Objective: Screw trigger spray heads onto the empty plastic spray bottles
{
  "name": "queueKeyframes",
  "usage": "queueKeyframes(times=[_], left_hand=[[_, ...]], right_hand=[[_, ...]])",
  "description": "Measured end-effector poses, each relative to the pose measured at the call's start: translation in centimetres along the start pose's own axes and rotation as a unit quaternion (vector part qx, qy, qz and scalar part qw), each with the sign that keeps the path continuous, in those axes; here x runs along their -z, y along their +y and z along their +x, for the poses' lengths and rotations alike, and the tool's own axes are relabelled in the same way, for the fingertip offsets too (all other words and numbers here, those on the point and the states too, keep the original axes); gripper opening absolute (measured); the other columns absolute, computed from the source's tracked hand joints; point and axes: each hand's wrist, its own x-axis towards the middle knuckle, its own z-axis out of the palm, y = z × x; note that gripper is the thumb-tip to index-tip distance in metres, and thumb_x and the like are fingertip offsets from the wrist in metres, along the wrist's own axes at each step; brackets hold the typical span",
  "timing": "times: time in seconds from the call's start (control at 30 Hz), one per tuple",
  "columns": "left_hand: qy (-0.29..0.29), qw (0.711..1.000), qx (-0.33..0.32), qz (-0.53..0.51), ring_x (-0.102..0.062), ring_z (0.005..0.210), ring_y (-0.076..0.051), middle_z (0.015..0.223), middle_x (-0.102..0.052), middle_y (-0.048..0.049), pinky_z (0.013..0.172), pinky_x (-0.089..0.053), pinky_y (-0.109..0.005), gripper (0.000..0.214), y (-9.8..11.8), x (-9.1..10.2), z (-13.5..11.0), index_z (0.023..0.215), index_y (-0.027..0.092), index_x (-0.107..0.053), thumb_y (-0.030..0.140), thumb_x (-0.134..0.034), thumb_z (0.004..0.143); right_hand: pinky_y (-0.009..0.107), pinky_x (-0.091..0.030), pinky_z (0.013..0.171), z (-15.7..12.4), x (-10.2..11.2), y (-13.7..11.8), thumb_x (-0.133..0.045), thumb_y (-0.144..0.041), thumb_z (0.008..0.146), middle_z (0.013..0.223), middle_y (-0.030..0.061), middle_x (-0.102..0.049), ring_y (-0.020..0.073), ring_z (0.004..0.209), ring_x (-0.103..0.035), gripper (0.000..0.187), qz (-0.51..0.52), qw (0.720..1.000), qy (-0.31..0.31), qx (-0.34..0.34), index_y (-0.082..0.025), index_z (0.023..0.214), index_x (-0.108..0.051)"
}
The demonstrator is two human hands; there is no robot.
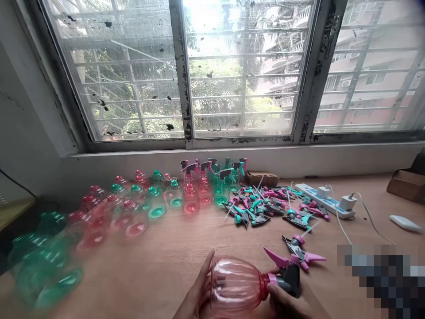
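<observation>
A clear pink spray bottle lies on its side between my hands, low in the view. My left hand is wrapped round its base end. At the neck, my right hand grips the pink and black spray head, which sits against the bottle's mouth. Whether its collar is fully threaded I cannot tell. Just beyond my right hand lies a loose pink and black spray head with its straw pointing up and right.
Pink and green bottles without heads stand at left; several with heads stand by the wall. Loose spray heads form a pile at centre right. Behind it are a power strip, a white mouse-shaped item and a cardboard box.
</observation>
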Motion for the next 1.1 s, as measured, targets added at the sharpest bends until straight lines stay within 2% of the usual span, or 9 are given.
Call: queueKeyframes(times=[0.1, 0.2, 0.27, 0.37, 0.47, 0.6, 0.77, 0.97, 1.1], left_hand=[[-0.013, 0.999, -0.041, -0.002, -0.045, 0.143, -0.035, 0.155, -0.044, -0.0128, 0.119, -0.03, -0.049, 0.117, 0.5, -0.5, 0.0, 0.159, 0.035, -0.004, 0.043, -0.084, 0.074], [-0.018, 1.0, -0.016, -0.006, -0.035, 0.149, -0.038, 0.163, -0.033, -0.0132, 0.122, -0.026, -0.051, 0.12, 0.7, -0.1, -0.2, 0.159, 0.032, -0.004, 0.05, -0.084, 0.071], [-0.023, 1.0, 0.008, -0.01, -0.03, 0.151, -0.038, 0.164, -0.031, -0.0142, 0.124, -0.022, -0.051, 0.115, 0.9, 0.1, -0.4, 0.16, 0.027, -0.013, 0.052, -0.082, 0.072], [-0.012, 1.0, 0.007, -0.006, -0.035, 0.149, -0.037, 0.165, -0.03, -0.0112, 0.123, -0.025, -0.051, 0.105, 0.8, -0.1, -0.5, 0.158, 0.033, -0.019, 0.046, -0.082, 0.075], [-0.007, 0.999, -0.026, 0.017, -0.043, 0.143, -0.036, 0.165, -0.03, -0.0103, 0.118, -0.032, -0.052, 0.107, 0.6, -0.4, -0.3, 0.157, 0.04, -0.01, 0.046, -0.08, 0.077], [-0.022, 0.999, -0.03, 0.031, -0.046, 0.141, -0.035, 0.162, -0.034, -0.0119, 0.118, -0.029, -0.05, 0.11, 0.6, -0.1, -0.4, 0.158, 0.038, -0.004, 0.047, -0.079, 0.078], [-0.043, 0.999, -0.033, 0.001, -0.039, 0.146, -0.034, 0.164, -0.032, -0.0066, 0.12, -0.028, -0.047, 0.095, 0.0, 0.6, -0.5, 0.156, 0.04, -0.02, 0.043, -0.077, 0.081], [-0.027, 1.0, -0.001, 0.009, -0.054, 0.132, -0.038, 0.157, -0.039, -0.0134, 0.112, -0.039, -0.052, 0.114, -0.1, 0.4, 0.1, 0.158, 0.039, -0.004, 0.051, -0.08, 0.075], [-0.036, 0.999, 0.025, -0.033, -0.048, 0.138, -0.04, 0.161, -0.035, -0.0075, 0.117, -0.033, -0.053, 0.12, -0.2, 0.5, -0.1, 0.157, 0.042, -0.006, 0.065, -0.08, 0.066]], right_hand=[[0.035, -0.05, 0.061, -0.1, 0.1, -0.1, -0.078, -0.063, 0.07, 0.056, 0.0001, -0.068, 0.0232, 0.055, -0.064, 0.048, 0.02, 1.0, -0.013, -0.006, -0.021, 0.089, -0.067], [0.035, -0.048, 0.063, -0.1, 0.1, 0.2, -0.079, -0.062, 0.07, 0.059, 0.0007, -0.07, 0.0235, 0.058, -0.065, 0.049, 0.02, 0.999, -0.026, 0.006, -0.02, 0.092, -0.066], [0.035, -0.048, 0.065, 0.1, 0.1, 0.4, -0.08, -0.063, 0.068, 0.064, 0.0028, -0.073, 0.0254, 0.065, -0.068, 0.051, 0.026, 0.999, -0.031, 0.016, -0.02, 0.091, -0.066], [0.034, -0.047, 0.064, 0.2, 0.1, 0.5, -0.08, -0.064, 0.067, 0.065, 0.0028, -0.074, 0.0251, 0.065, -0.068, 0.051, 0.041, 0.999, -0.024, 0.011, -0.02, 0.089, -0.065], [0.03, -0.042, 0.055, 0.2, 0.0, 0.4, -0.079, -0.063, 0.069, 0.055, -0.0009, -0.071, 0.0201, 0.052, -0.062, 0.05, 0.054, 0.998, -0.029, -0.018, -0.02, 0.089, -0.064], [0.029, -0.041, 0.054, -0.1, -0.3, 0.0, -0.082, -0.061, 0.067, 0.054, -0.0023, -0.07, 0.0182, 0.05, -0.06, 0.051, 0.08, 0.996, -0.032, -0.032, -0.02, 0.091, -0.064], [0.028, -0.042, 0.058, -0.3, -0.4, -0.2, -0.086, -0.06, 0.064, 0.056, -0.0035, -0.068, 0.0165, 0.054, -0.06, 0.053, 0.088, 0.995, -0.033, -0.024, -0.019, 0.09, -0.065], [0.027, -0.038, 0.055, 0.0, -0.2, 0.1, -0.081, -0.061, 0.07, 0.054, -0.0025, -0.068, 0.0162, 0.054, -0.057, 0.05, 0.087, 0.995, -0.05, -0.006, -0.02, 0.091, -0.061], [0.028, -0.04, 0.055, 0.1, 0.0, 0.3, -0.082, -0.062, 0.068, 0.059, -0.0012, -0.068, 0.0172, 0.055, -0.057, 0.051, 0.075, 0.996, -0.043, -0.002, -0.02, 0.091, -0.063]])
